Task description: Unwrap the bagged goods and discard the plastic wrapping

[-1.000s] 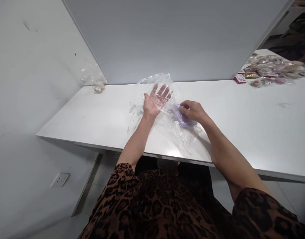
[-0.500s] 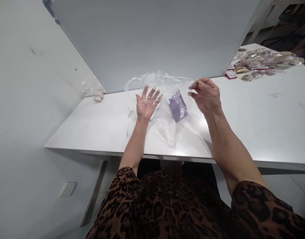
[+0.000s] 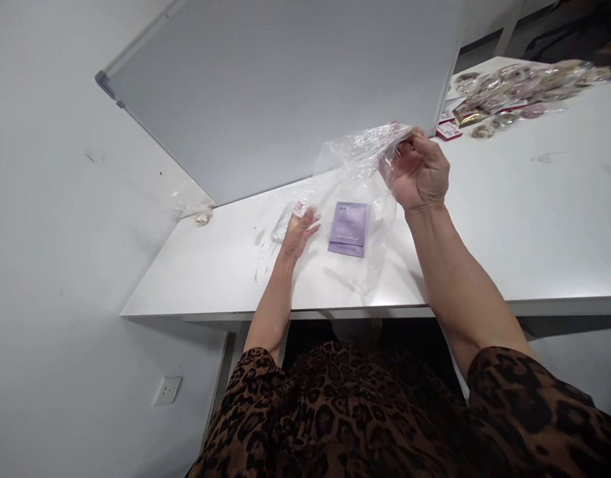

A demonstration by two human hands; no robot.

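My right hand (image 3: pixel 421 174) is raised over the white table, its fingers closed on the gathered upper edge of a clear plastic bag (image 3: pixel 358 149). The bag hangs down and spreads to the left and towards me. A flat purple packet (image 3: pixel 349 222) with small pale print shows through or beside the film; whether it lies inside the bag I cannot tell. My left hand (image 3: pixel 300 232) is low at the bag's left side, fingers apart and partly smeared, holding nothing that I can see. Just beyond its far side lies a pale, flat item (image 3: pixel 281 224), partly hidden by the hand.
A whiteboard (image 3: pixel 285 86) stands along the table's back edge. Several clear-wrapped items (image 3: pixel 524 93) are heaped at the far right, near a small red-and-white box (image 3: pixel 449 131). Crumpled clear plastic (image 3: pixel 204 214) lies in the back left corner. A wall borders the left side.
My right hand has lifted the bag's edge and drawn it to the right. My left hand has come out of the film, turned over and lowered. The purple packet now lies flatter.
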